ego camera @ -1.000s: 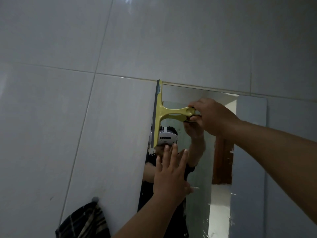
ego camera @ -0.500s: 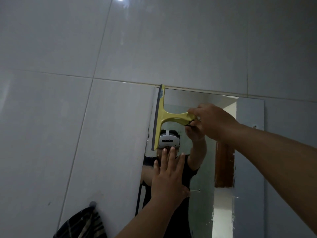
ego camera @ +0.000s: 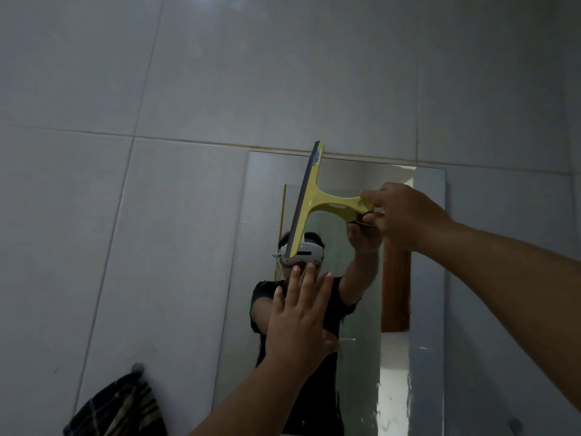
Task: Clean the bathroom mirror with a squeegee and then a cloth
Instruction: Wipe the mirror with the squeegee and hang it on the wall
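squeegee (ego camera: 309, 199) now further right across mirror (ego camera: 430, 278), gripped by right hand (ego camera: 405, 215); left hand (ego camera: 298, 322) flat (fingers straight); stroke underway.

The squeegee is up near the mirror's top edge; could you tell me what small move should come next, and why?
Probably draw the squeegee sideways toward the mirror's right edge: the right hand grips its handle, the blade stands upright at the top, and the left hand lies flat below.
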